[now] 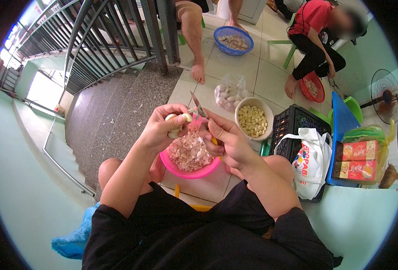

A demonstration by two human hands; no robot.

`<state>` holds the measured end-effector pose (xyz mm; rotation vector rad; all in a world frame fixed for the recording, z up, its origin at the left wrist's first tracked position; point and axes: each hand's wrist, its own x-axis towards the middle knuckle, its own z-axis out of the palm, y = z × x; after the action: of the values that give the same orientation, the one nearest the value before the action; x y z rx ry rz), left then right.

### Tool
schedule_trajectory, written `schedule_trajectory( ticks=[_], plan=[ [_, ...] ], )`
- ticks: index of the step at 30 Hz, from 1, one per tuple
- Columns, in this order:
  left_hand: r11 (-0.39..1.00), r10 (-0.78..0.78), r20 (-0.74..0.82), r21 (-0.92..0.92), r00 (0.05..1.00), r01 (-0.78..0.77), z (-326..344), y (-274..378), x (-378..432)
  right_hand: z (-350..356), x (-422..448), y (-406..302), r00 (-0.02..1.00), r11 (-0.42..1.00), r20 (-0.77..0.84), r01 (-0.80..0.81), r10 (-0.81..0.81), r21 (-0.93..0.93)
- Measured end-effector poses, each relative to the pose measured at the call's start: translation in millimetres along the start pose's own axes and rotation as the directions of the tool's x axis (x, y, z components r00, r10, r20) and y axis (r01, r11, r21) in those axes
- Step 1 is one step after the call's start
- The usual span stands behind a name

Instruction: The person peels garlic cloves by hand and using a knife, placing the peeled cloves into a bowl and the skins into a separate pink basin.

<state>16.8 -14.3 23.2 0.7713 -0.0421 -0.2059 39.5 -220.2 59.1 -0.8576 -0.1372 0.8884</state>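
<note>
My left hand (167,125) grips several pale garlic cloves (174,133), one of them held up between thumb and fingers. In my right hand (227,140) is a small knife (198,104), its blade pointing up and away, its yellow handle partly hidden by my fingers. The blade is close beside the fingertips of my left hand. Under both hands stands a pink plastic basket (193,174) heaped with papery garlic skins (189,152). Beyond my right hand, a cream bowl (271,116) holds peeled garlic cloves (252,120), next to a clear plastic bag of garlic bulbs (228,96).
Granite stairs (118,104) with a metal railing (162,37) drop away at the left. At the right are a black crate (283,118), a white bag (310,165) and a fan (386,96). Co-workers sit ahead by a blue basket (234,51) and a red basket (315,98).
</note>
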Motion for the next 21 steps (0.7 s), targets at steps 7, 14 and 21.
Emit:
schedule_trajectory(
  ticks=[7,14,21],
  plan=[
    [0.996,0.081,-0.066,0.048,0.995,-0.078,3,1,1,-3,-1,1,1.000,0.996,0.009,-0.023,0.024,-0.087],
    [0.994,0.051,-0.099,0.105,0.994,-0.041,-3,-1,1,-3,1,-2,0.998,0.997,-0.063,-0.010,0.006,-0.072],
    [0.968,0.024,-0.146,0.251,0.989,0.014,5,-2,-1,7,2,-5,1.000,0.992,-0.030,-0.008,0.004,-0.128]
  ],
)
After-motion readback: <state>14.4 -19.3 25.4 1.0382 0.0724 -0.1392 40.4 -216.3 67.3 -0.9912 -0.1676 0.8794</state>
